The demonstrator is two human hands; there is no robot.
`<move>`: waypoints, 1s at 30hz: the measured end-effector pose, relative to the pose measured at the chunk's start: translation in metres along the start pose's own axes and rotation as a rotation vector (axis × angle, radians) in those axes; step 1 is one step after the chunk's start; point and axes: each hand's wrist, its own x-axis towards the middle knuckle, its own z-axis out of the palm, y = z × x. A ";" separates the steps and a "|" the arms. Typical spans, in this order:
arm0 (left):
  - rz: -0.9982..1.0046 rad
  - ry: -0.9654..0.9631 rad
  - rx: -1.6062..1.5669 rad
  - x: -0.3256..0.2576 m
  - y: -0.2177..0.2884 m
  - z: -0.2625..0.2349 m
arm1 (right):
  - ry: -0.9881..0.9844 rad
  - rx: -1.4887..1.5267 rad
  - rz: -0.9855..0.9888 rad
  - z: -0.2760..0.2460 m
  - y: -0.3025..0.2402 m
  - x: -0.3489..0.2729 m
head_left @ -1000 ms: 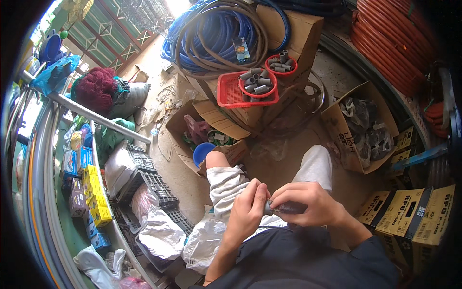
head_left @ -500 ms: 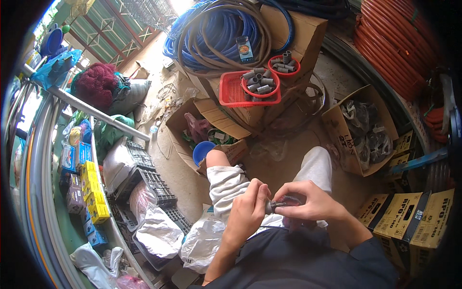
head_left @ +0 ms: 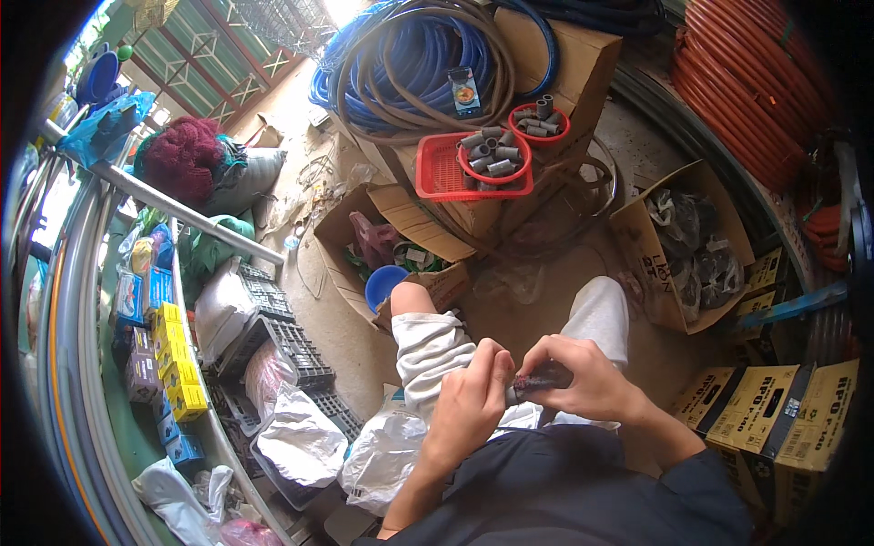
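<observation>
In front of my lap, my left hand [head_left: 466,399] is closed with its fingers pinched around a small grey pipe fitting [head_left: 512,396], mostly hidden by the fingers. My right hand [head_left: 590,375] curls around a dark, crumpled rag-like piece [head_left: 550,375] with reddish specks, pressed against the fitting's right end. The rag's exact kind is hard to make out. Beyond my knees, similar grey fittings [head_left: 501,168] lie piled in a red round basket [head_left: 523,171] that sits on a red rectangular basket [head_left: 437,173]. Another small red basket [head_left: 566,127] holds more of them.
An open carton [head_left: 628,223] with dark bagged goods stands at the right, above stacked yellow boxes [head_left: 746,405]. Another carton [head_left: 337,237] holds a blue bowl [head_left: 386,287]. Black crates [head_left: 296,350] and white bags [head_left: 305,437] line my left. Blue hose coils [head_left: 410,64] lie ahead.
My right hand has turned and shifted slightly, and the dark rag now shows more between thumb and fingers. A reddish part hanging below it is no longer visible. My left hand stays nearly still.
</observation>
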 end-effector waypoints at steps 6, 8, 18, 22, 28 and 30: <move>-0.078 0.074 -0.156 -0.002 0.004 0.006 | -0.017 0.167 -0.089 0.003 0.016 -0.011; -0.061 0.119 -0.171 0.001 -0.005 0.007 | -0.026 0.116 -0.267 0.001 0.013 -0.007; -0.086 0.041 -0.399 0.008 -0.026 0.001 | -0.043 -0.294 -0.445 0.001 0.022 -0.004; -0.080 0.111 -0.326 0.005 -0.023 0.010 | 0.009 -0.208 -0.375 0.004 0.015 -0.002; 0.162 0.238 0.041 -0.001 -0.013 0.020 | 0.042 -0.015 -0.029 0.005 -0.001 -0.004; 0.262 0.265 0.099 0.002 -0.019 0.023 | 0.015 0.064 0.190 0.003 -0.004 -0.001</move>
